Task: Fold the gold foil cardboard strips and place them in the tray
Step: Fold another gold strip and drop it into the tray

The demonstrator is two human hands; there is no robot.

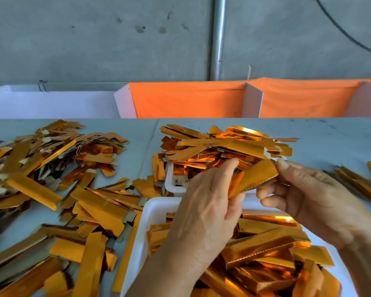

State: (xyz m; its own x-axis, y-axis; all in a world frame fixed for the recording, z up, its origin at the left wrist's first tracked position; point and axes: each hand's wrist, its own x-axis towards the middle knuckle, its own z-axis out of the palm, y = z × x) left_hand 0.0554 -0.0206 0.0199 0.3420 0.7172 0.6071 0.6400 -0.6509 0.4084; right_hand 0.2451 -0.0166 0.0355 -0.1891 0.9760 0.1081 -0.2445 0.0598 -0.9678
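Both my hands hold one gold foil cardboard strip (254,177) above the near white tray (150,213). My left hand (204,211) pinches its lower left end between thumb and fingers. My right hand (308,196) pinches its upper right end with thumb and forefinger. The strip tilts up to the right. Several folded gold strips (263,251) lie in the near tray. A second white tray (169,183) behind it is heaped with gold strips (227,146).
Loose gold strips (51,185) cover the grey table on the left, and a few more strips (360,181) lie at the right edge. Orange fabric bins (186,99) and a white panel (51,103) stand along the table's far edge, below a concrete wall.
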